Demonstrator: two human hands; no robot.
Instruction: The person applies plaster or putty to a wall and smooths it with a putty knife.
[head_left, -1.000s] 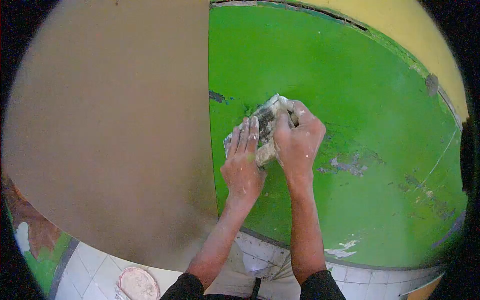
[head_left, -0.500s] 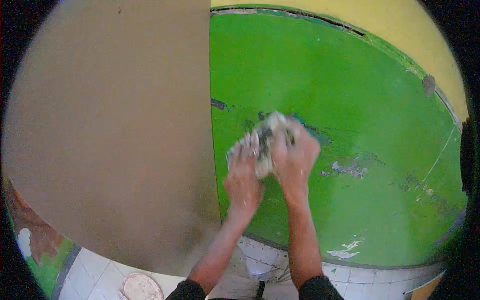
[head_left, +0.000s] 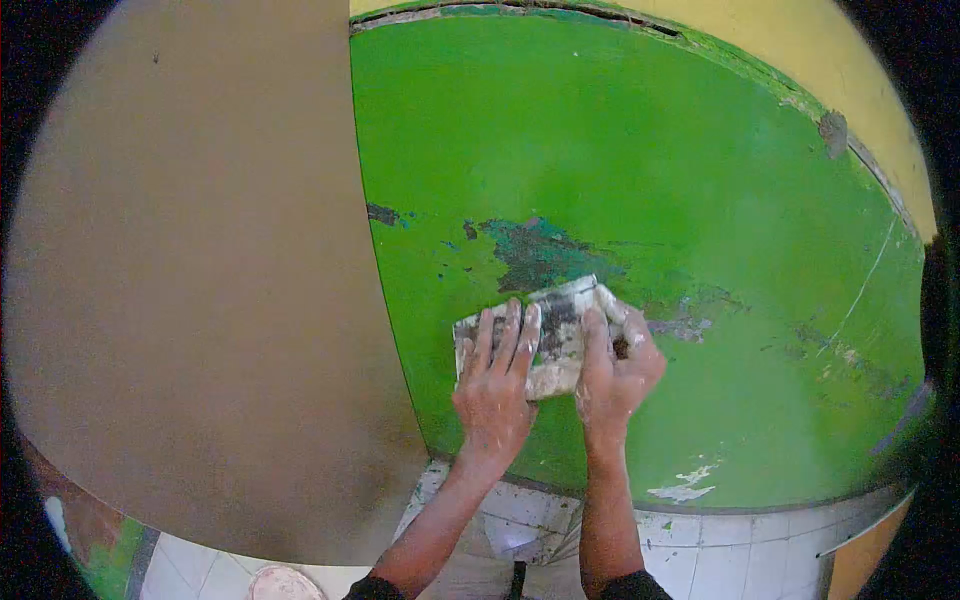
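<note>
With both hands, left hand (head_left: 492, 385) and right hand (head_left: 615, 372), pressed flat on the sanding pad (head_left: 548, 338), keep pressure even across the scuffed patch (head_left: 540, 250) just above the grip.

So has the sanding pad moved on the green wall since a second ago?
Yes. The sanding pad under the left hand and right hand has slid down the green wall, ending below the freshly scuffed dark patch it covered earlier.
</note>
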